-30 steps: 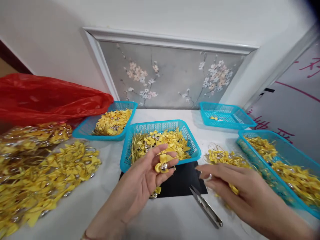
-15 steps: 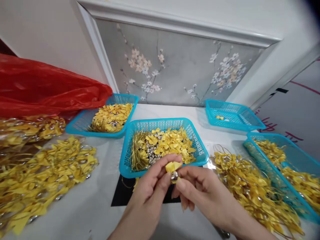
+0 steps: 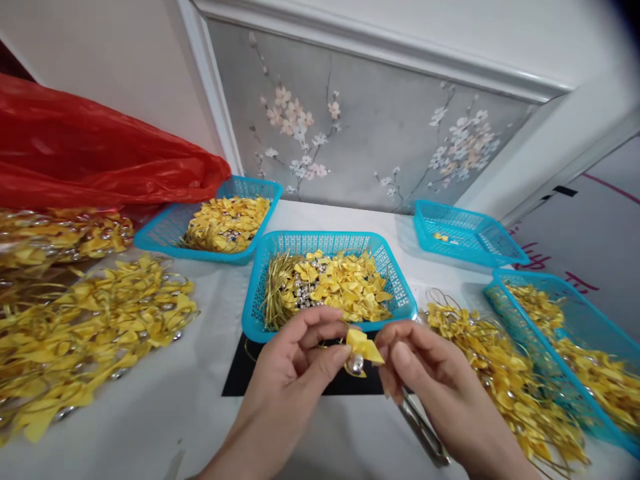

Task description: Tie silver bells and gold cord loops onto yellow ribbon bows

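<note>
Between thumb and fingers my left hand [image 3: 295, 380] pinches a small yellow ribbon flower [image 3: 361, 347] that has a silver bead [image 3: 355, 364] at its base. My right hand [image 3: 430, 373] is closed at the flower's right side, its fingertips on the tip of a pointed petal. Part of the flower's stem is hidden by my left fingers. Beneath my right hand lies a metal tool [image 3: 425, 430], like tweezers, its upper end covered. Just beyond both hands stands a blue basket [image 3: 250, 313] of similar flowers [image 3: 350, 287] with gold stems.
A black mat [image 3: 235, 380] lies under the hands. Flower piles spread at the left [image 3: 100, 333] and right [image 3: 505, 373]. More blue baskets stand at the back left [image 3: 155, 240], back right [image 3: 475, 253] and far right [image 3: 500, 300]. A red plastic bag [image 3: 100, 153] hangs over the left side.
My right hand has moved right, away from the bead to the petal's tip, uncovering more of the metal tool. The flower has turned and its petals show more. The view has shifted slightly.
</note>
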The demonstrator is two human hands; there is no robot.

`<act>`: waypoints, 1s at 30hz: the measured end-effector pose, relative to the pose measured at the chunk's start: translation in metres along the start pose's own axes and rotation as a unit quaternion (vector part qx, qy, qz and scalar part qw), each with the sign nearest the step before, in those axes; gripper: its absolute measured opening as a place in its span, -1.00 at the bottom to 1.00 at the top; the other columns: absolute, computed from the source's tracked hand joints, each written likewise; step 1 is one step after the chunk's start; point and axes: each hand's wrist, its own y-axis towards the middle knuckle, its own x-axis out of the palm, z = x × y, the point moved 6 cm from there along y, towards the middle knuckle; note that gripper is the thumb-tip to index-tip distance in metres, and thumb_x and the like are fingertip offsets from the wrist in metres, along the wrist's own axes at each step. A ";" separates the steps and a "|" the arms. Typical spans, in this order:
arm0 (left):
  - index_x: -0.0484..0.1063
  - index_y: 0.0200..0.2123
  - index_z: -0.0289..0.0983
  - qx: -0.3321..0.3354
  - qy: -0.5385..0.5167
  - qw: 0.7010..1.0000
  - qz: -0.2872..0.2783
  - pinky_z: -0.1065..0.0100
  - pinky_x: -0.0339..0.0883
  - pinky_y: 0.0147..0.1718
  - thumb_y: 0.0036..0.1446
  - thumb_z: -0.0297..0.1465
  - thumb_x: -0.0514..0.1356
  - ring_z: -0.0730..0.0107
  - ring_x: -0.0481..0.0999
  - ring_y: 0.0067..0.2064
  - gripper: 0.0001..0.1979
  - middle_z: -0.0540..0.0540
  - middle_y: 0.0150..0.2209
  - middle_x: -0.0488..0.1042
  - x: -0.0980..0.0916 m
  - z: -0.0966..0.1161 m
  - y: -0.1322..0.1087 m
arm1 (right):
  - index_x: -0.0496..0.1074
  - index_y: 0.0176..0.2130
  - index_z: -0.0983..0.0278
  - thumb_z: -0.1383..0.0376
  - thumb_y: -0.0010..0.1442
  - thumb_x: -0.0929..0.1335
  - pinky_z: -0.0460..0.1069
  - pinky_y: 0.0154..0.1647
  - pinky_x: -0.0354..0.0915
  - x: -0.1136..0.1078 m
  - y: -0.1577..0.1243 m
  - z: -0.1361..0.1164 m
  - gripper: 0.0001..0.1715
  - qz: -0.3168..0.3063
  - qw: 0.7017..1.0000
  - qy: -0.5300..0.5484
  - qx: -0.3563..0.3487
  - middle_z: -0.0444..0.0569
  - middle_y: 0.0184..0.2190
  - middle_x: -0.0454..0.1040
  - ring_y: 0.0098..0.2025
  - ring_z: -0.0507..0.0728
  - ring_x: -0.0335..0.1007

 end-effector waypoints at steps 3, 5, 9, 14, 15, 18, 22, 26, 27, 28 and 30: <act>0.57 -0.25 -0.12 0.016 0.023 0.999 0.032 0.54 0.44 -0.36 -0.03 -0.43 0.43 0.49 0.59 -0.39 -0.76 0.05 -0.36 0.61 -0.002 0.004 0.000 | 0.45 -0.28 0.24 0.06 0.26 0.37 -0.15 -0.56 0.26 0.002 -0.002 0.000 -0.71 -0.007 1.000 0.014 0.005 -0.18 -0.56 0.36 -0.57 -0.04 0.25; 0.58 -0.27 -0.12 0.027 0.029 0.998 0.039 0.53 0.45 -0.39 -0.05 -0.46 0.42 0.48 0.59 -0.41 -0.77 0.06 -0.42 0.59 -0.001 0.007 0.000 | 0.45 -0.31 0.24 0.10 0.26 0.38 -0.15 -0.54 0.26 0.007 -0.004 0.002 -0.74 -0.024 1.000 0.004 0.013 -0.19 -0.58 0.33 -0.57 -0.04 0.23; 0.59 -0.29 -0.10 0.048 0.048 0.997 0.043 0.52 0.44 -0.39 -0.05 -0.48 0.40 0.46 0.57 -0.40 -0.78 0.08 -0.48 0.59 -0.002 0.008 -0.002 | 0.47 -0.34 0.25 0.06 0.32 0.31 -0.13 -0.50 0.25 0.009 -0.011 0.004 -0.65 -0.024 0.999 -0.029 0.005 -0.15 -0.60 0.38 -0.54 -0.02 0.26; 0.60 -0.26 -0.09 0.059 0.078 0.994 0.041 0.50 0.42 -0.36 0.00 -0.46 0.38 0.46 0.55 -0.38 -0.79 0.07 -0.44 0.58 -0.004 0.005 -0.005 | 0.49 -0.33 0.25 0.06 0.28 0.35 -0.13 -0.49 0.23 0.006 -0.014 0.003 -0.67 -0.006 0.998 -0.063 0.004 -0.16 -0.58 0.36 -0.52 -0.01 0.25; 0.59 -0.24 -0.09 0.054 0.076 0.995 0.033 0.50 0.41 -0.35 0.02 -0.45 0.38 0.46 0.54 -0.37 -0.79 0.07 -0.42 0.58 -0.004 0.004 -0.005 | 0.49 -0.35 0.25 0.09 0.28 0.36 -0.13 -0.49 0.21 0.007 -0.014 0.003 -0.69 -0.008 0.997 -0.076 0.004 -0.16 -0.57 0.35 -0.51 -0.01 0.24; 0.58 -0.21 -0.11 0.012 0.022 1.000 -0.016 0.53 0.37 -0.38 0.03 -0.39 0.39 0.49 0.50 -0.38 -0.80 0.07 -0.43 0.54 0.000 -0.002 -0.005 | 0.47 -0.41 0.27 0.11 0.28 0.36 -0.11 -0.50 0.17 0.009 -0.012 0.005 -0.67 -0.016 0.996 -0.086 0.003 -0.15 -0.56 0.33 -0.51 -0.01 0.21; 0.56 -0.23 -0.15 -0.055 -0.077 0.994 -0.060 0.56 0.33 -0.39 0.04 -0.32 0.40 0.55 0.45 -0.41 -0.80 0.08 -0.46 0.50 0.004 -0.008 -0.004 | 0.42 -0.44 0.26 0.07 0.29 0.34 -0.10 -0.49 0.18 0.010 -0.011 0.013 -0.62 -0.045 0.998 -0.024 0.026 -0.15 -0.57 0.33 -0.51 0.00 0.19; 0.55 -0.22 -0.15 -0.026 -0.035 0.998 -0.039 0.52 0.34 -0.40 0.05 -0.36 0.39 0.51 0.47 -0.42 -0.80 0.07 -0.46 0.52 0.001 -0.005 -0.002 | 0.43 -0.35 0.25 0.07 0.32 0.32 -0.09 -0.47 0.22 -0.002 -0.012 0.011 -0.66 -0.001 1.000 -0.020 0.004 -0.14 -0.52 0.36 -0.49 0.00 0.23; 0.55 -0.22 -0.14 -0.009 -0.008 0.999 -0.032 0.51 0.34 -0.40 0.05 -0.38 0.39 0.50 0.47 -0.42 -0.80 0.07 -0.46 0.52 0.000 -0.004 -0.003 | 0.44 -0.30 0.24 0.06 0.33 0.31 -0.09 -0.45 0.23 -0.004 -0.012 0.009 -0.68 0.004 1.000 -0.030 -0.005 -0.13 -0.49 0.38 -0.48 0.01 0.25; 0.55 -0.22 -0.14 0.005 0.017 1.000 -0.026 0.50 0.35 -0.40 0.04 -0.39 0.39 0.49 0.48 -0.42 -0.80 0.07 -0.46 0.53 0.000 -0.002 -0.003 | 0.45 -0.25 0.24 0.05 0.33 0.30 -0.09 -0.44 0.24 -0.005 -0.012 0.008 -0.68 0.002 0.999 -0.038 -0.009 -0.12 -0.46 0.39 -0.47 0.01 0.26; 0.56 -0.22 -0.13 0.024 0.051 0.998 -0.018 0.48 0.35 -0.40 0.03 -0.41 0.38 0.47 0.48 -0.42 -0.80 0.07 -0.48 0.53 0.001 0.000 -0.004 | 0.47 -0.22 0.23 0.04 0.31 0.32 -0.10 -0.44 0.23 -0.003 -0.012 0.007 -0.68 -0.015 0.999 -0.047 -0.003 -0.12 -0.44 0.39 -0.45 0.00 0.25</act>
